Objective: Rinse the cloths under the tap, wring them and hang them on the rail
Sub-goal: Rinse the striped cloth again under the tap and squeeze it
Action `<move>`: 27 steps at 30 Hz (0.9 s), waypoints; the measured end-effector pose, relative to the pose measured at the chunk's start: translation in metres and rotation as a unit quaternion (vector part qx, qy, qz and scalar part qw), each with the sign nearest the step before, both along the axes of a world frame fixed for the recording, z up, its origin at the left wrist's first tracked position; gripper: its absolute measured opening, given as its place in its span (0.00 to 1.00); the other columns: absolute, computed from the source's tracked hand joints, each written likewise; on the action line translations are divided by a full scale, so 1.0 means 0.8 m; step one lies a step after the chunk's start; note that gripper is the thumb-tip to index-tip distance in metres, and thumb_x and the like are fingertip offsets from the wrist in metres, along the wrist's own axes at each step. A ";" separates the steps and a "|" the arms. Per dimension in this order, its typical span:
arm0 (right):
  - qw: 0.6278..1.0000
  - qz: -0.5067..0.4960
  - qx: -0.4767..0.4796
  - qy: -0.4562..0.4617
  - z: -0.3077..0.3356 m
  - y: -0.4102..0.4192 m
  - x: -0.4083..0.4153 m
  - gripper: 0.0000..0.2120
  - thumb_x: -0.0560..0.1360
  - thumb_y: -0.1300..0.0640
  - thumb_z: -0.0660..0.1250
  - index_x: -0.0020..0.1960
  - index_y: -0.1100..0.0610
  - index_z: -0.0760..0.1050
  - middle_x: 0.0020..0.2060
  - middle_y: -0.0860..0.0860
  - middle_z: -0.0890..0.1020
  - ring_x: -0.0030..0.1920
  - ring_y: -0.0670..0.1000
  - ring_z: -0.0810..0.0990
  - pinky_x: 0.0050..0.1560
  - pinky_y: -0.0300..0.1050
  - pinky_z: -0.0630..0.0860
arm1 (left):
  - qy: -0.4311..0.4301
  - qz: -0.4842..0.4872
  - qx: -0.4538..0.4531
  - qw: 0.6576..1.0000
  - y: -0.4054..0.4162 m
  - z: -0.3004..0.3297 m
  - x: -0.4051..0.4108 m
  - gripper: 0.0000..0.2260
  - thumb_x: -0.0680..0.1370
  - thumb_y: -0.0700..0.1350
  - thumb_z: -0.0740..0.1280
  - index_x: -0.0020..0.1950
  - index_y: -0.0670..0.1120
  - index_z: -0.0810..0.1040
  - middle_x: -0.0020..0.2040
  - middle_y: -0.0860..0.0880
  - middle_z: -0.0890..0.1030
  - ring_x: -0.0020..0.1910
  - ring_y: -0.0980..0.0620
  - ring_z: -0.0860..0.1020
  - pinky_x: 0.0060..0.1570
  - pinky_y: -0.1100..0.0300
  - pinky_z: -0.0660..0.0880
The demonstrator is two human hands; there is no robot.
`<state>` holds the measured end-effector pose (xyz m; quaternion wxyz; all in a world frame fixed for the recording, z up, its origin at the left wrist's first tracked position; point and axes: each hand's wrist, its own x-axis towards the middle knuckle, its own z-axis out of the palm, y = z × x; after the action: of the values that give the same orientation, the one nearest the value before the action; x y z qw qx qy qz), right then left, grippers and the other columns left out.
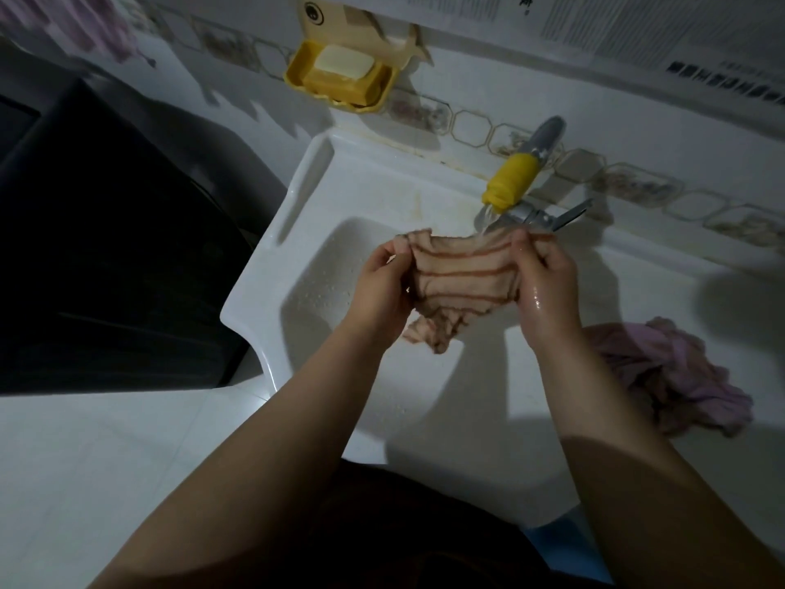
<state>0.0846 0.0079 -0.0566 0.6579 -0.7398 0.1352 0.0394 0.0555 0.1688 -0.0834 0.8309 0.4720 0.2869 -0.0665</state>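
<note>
While water runs from the tap with its yellow rubbery nozzle, two hands stretch one striped terry cloth over the white glossy sink: the left hand pinches its left edge, the right hand, wet and shiny, grips the right. A second, pink crumpled cloth lies on the sink's right ledge. One pale soap bar sits in a yellow dish.
</note>
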 end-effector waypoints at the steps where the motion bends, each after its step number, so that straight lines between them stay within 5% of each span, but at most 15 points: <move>1: 1.000 0.004 -0.008 -0.004 0.003 0.007 -0.002 0.10 0.74 0.47 0.68 0.39 0.53 0.78 0.38 0.51 0.82 0.43 0.45 0.81 0.50 0.47 0.79 | 0.009 0.009 0.006 1.000 -0.004 0.001 0.003 0.08 0.82 0.41 0.57 0.53 0.39 0.74 0.44 0.44 0.79 0.43 0.48 0.76 0.43 0.55 0.74; 3: 0.996 0.058 -0.068 -0.020 0.009 0.034 -0.012 0.13 0.79 0.52 0.64 0.36 0.54 0.73 0.31 0.48 0.78 0.33 0.37 0.77 0.39 0.34 0.73 | 0.028 0.017 0.022 0.999 -0.017 0.005 0.009 0.14 0.82 0.48 0.59 0.47 0.40 0.77 0.39 0.42 0.79 0.40 0.47 0.78 0.44 0.54 0.76; 6: 0.970 0.116 -0.213 -0.022 0.007 0.065 -0.009 0.20 0.79 0.43 0.59 0.36 0.56 0.73 0.32 0.52 0.80 0.36 0.48 0.79 0.39 0.42 0.72 | 0.042 -0.040 0.067 0.996 -0.045 0.020 0.014 0.22 0.80 0.56 0.58 0.50 0.38 0.81 0.44 0.35 0.82 0.45 0.42 0.82 0.50 0.49 0.79; 10: 0.974 0.010 -0.225 0.013 0.002 0.056 0.035 0.16 0.81 0.53 0.57 0.42 0.60 0.75 0.42 0.62 0.81 0.47 0.61 0.80 0.42 0.47 0.71 | 0.071 -0.065 0.087 0.992 -0.070 0.041 0.022 0.23 0.83 0.54 0.54 0.41 0.41 0.79 0.31 0.44 0.80 0.30 0.51 0.79 0.32 0.62 0.76; 12: 0.975 0.020 -0.219 -0.018 0.003 0.069 0.023 0.17 0.81 0.52 0.56 0.43 0.61 0.76 0.41 0.62 0.81 0.46 0.61 0.80 0.44 0.48 0.73 | 0.078 -0.054 0.143 0.985 -0.061 0.041 0.033 0.18 0.83 0.52 0.54 0.55 0.43 0.78 0.50 0.41 0.82 0.44 0.49 0.81 0.44 0.59 0.77; 14: 0.966 0.051 -0.248 -0.044 0.002 0.084 0.005 0.20 0.81 0.47 0.55 0.44 0.60 0.77 0.42 0.60 0.82 0.47 0.60 0.80 0.46 0.50 0.75 | 0.095 -0.091 0.183 0.974 -0.052 0.037 0.040 0.19 0.83 0.50 0.56 0.71 0.43 0.67 0.67 0.39 0.73 0.58 0.44 0.78 0.55 0.55 0.74; 16: 0.954 0.049 -0.294 -0.030 -0.002 0.079 0.009 0.21 0.81 0.45 0.54 0.45 0.59 0.78 0.44 0.61 0.83 0.48 0.61 0.80 0.45 0.50 0.73 | 0.113 -0.048 0.095 0.988 -0.051 0.033 0.032 0.20 0.82 0.56 0.57 0.64 0.43 0.75 0.63 0.39 0.77 0.53 0.46 0.80 0.48 0.58 0.79; 18: 0.949 0.042 -0.312 -0.004 -0.008 0.059 0.026 0.20 0.81 0.45 0.54 0.42 0.57 0.77 0.43 0.60 0.83 0.47 0.61 0.81 0.44 0.48 0.73 | 0.090 -0.089 0.089 0.988 -0.055 0.029 0.025 0.24 0.78 0.64 0.57 0.44 0.48 0.83 0.49 0.41 0.84 0.47 0.46 0.83 0.50 0.53 0.80; 21: 0.971 0.046 -0.232 0.035 -0.011 0.036 0.034 0.21 0.82 0.47 0.54 0.39 0.57 0.76 0.39 0.55 0.81 0.48 0.60 0.81 0.46 0.47 0.74 | 0.012 -0.092 0.101 0.991 -0.045 0.026 0.019 0.20 0.77 0.61 0.63 0.36 0.47 0.77 0.39 0.44 0.81 0.41 0.46 0.81 0.51 0.50 0.79; 24: 0.961 0.092 -0.177 0.191 -0.021 0.026 0.033 0.29 0.81 0.40 0.49 0.53 0.61 0.78 0.54 0.60 0.81 0.56 0.60 0.79 0.57 0.47 0.73 | -0.042 -0.045 0.098 0.993 -0.022 0.026 0.020 0.10 0.79 0.48 0.66 0.41 0.45 0.71 0.36 0.45 0.79 0.36 0.49 0.78 0.43 0.53 0.77; 27: 0.921 0.195 0.118 0.315 -0.027 0.015 0.014 0.34 0.78 0.34 0.45 0.61 0.56 0.78 0.58 0.58 0.81 0.57 0.57 0.80 0.61 0.55 0.74 | -0.076 -0.095 0.153 0.981 -0.012 0.020 0.016 0.07 0.81 0.44 0.63 0.45 0.44 0.71 0.39 0.44 0.78 0.37 0.48 0.77 0.37 0.58 0.77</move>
<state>0.0961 0.0202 -0.0785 0.6429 -0.6182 0.1830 0.4135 0.0682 0.1593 -0.0675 0.7581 0.6224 0.1838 -0.0645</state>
